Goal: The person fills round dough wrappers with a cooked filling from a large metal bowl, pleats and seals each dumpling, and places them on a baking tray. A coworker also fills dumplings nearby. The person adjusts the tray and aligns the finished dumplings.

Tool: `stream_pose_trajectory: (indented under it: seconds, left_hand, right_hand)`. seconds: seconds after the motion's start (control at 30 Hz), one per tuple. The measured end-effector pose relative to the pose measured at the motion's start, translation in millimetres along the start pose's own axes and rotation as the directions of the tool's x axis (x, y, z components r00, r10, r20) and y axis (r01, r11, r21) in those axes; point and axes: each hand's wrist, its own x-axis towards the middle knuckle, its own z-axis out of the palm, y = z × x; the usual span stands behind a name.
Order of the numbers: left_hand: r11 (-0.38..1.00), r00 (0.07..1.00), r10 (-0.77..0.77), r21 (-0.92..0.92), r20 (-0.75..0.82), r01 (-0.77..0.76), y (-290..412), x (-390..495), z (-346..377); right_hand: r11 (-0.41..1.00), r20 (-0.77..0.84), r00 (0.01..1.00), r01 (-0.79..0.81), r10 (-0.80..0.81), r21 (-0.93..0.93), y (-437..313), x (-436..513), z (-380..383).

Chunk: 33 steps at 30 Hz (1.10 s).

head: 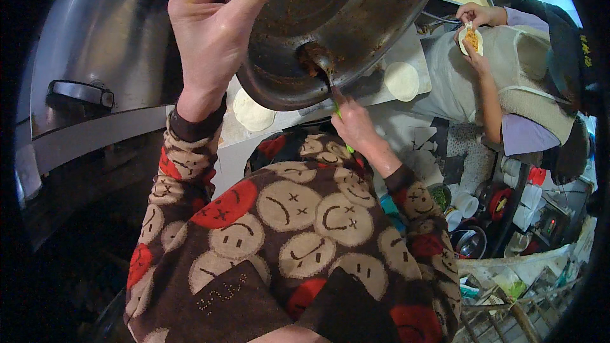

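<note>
My left hand [214, 33] grips the rim of a large dark metal basin [352, 5], which is tilted towards me. In my right hand [357, 126] is a metal spoon [325, 63] with a green part on its handle. The spoon's bowl touches a small heap of reddish-brown filling [312, 57] at the basin's lower side. Thin smears of the same filling cling to the inner wall. Below the basin, one round dough wrapper [254, 110] lies on the worktop at the left, and another dough wrapper [401, 81] lies at the right.
At the right a co-worker [495, 71] in an apron holds a dough wrapper with orange filling [471, 42]. A large metal vessel [109, 33] stands at the left. Tubs and bowls [463, 205] stand low at the right, near a wooden rack [524, 319].
</note>
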Motion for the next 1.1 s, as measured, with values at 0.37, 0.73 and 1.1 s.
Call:
stream_pose_trajectory:
  seconds: [0.37, 0.73, 1.1]
  left_hand:
    - [0.997, 0.989, -0.058, 0.063, 0.135, 0.05, 16.1, 32.9, 42.2]
    - [0.975, 0.975, 0.071, 0.19, 0.212, -0.113, 16.1, 39.0, 69.0]
    - [0.971, 0.991, -0.133, 0.203, 0.013, 0.127, -41.5, 15.5, 1.6]
  right_hand:
    - [0.928, 0.169, 0.984, -0.011, -0.056, 0.372, -74.0, -8.9, -29.0]
    - [0.153, 0.063, 0.986, -0.039, -0.157, 0.988, -147.0, -5.8, -151.7]
    - [-0.365, 0.006, 0.99, -0.057, -0.139, 0.929, -66.0, -18.9, -147.4]
